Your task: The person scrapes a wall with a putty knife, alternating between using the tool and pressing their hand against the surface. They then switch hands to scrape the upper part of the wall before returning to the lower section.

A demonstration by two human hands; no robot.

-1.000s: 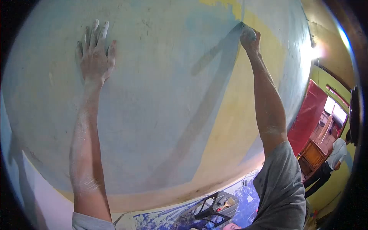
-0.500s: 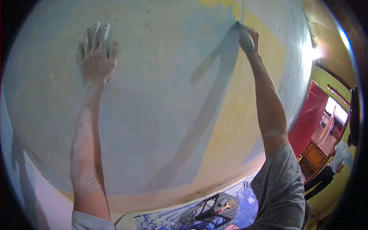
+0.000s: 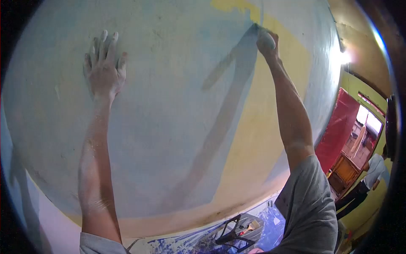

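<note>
My left hand (image 3: 104,76) rests on the painted wall (image 3: 165,122) with its fingers spread and pointing up. Pale dust or paint coats its fingers and the forearm. Higher up and to the right, my right hand (image 3: 268,42) is closed at the wall, along the border between the blue-grey area and the yellow band (image 3: 249,156). A pale rounded shape shows at the fist, and a dark tip meets the wall just left of it. What the hand grips is mostly hidden. Its arm throws a long forked shadow down the wall.
Below, a paint-splashed blue sheet (image 3: 270,237) covers the floor. On it stands a grey stepladder or stool (image 3: 234,233) with a brush (image 3: 250,227) on top. At far right are a red panel (image 3: 338,127), a doorway and another person (image 3: 372,173).
My view has shifted slightly, and both hands sit a little left in it. The right fist is turned a bit and remains near the yellow border. The left hand stays flat on the wall.
</note>
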